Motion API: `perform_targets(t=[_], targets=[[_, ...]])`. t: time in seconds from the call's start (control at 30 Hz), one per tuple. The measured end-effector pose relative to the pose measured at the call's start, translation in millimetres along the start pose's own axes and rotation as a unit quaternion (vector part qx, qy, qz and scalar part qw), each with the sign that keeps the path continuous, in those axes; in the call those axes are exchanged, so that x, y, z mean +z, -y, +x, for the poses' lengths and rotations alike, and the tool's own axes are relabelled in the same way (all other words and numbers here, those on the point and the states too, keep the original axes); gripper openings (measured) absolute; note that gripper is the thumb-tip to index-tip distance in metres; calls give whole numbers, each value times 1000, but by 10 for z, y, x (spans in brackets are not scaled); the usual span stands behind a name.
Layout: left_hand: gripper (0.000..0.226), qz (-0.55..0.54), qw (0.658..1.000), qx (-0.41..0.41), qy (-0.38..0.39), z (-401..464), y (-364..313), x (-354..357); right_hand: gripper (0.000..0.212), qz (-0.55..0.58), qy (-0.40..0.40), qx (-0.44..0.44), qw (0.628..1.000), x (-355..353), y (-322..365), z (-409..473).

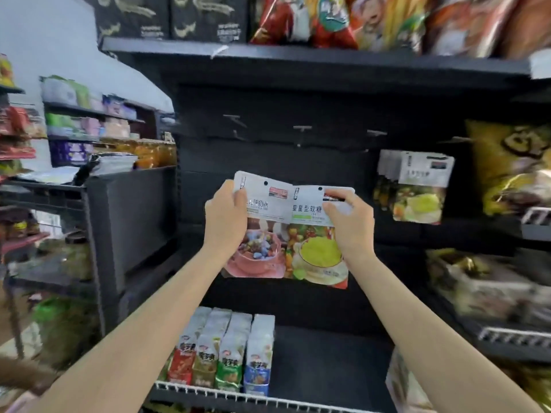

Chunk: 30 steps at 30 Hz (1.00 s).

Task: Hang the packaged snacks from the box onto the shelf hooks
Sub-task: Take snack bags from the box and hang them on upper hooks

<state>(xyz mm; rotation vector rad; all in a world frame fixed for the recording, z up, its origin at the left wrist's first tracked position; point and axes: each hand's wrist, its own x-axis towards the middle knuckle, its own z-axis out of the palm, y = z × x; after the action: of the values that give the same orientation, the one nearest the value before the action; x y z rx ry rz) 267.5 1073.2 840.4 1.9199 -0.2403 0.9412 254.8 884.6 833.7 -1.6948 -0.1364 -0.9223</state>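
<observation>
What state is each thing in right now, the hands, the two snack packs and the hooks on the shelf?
left hand: grips the pink-bowl pack by its upper left edge.
right hand: pinches the yellow-bowl pack near its top right.
pink-bowl pack: held up, not hung.
yellow-bowl pack: held up beside it, not hung.
middle hooks: bare.
hung packs: on a hook at right.

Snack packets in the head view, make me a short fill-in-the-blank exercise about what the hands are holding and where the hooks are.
1. The left hand grips the packet picturing a ___ cup.
2. The right hand grips the packet picturing a ___ bowl.
3. Both packets are held ___ the bare hooks.
4. Matching packets already hang on the ___ side.

Missing words: pink; yellow; below; right
</observation>
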Motion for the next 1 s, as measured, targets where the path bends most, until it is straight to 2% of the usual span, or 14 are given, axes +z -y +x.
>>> perform_targets(t=[0.13, 0.27, 0.43, 0.67, 1.0], targets=[[22, -31, 999, 30, 7, -79, -510, 661, 25, -19, -33, -4, 999, -770, -190, 313], [23, -63, 998, 26, 8, -95, -903, 1284, 20, -31, -58, -25, 998, -1433, -334, 687], [25, -73, 997, 24, -9, -87, -1337, 1847, 17, -24, -59, -49, 997, -1975, -435, 1236], [24, -51, 998, 23, -27, 37, -1619, 2141, 17, -31, -57, -25, 998, -2183, -634, 1736], [24, -57, 998, 35, -15, 177, -1605, 2223, 20, -66, -61, -25, 996, -2171, -724, 1928]])
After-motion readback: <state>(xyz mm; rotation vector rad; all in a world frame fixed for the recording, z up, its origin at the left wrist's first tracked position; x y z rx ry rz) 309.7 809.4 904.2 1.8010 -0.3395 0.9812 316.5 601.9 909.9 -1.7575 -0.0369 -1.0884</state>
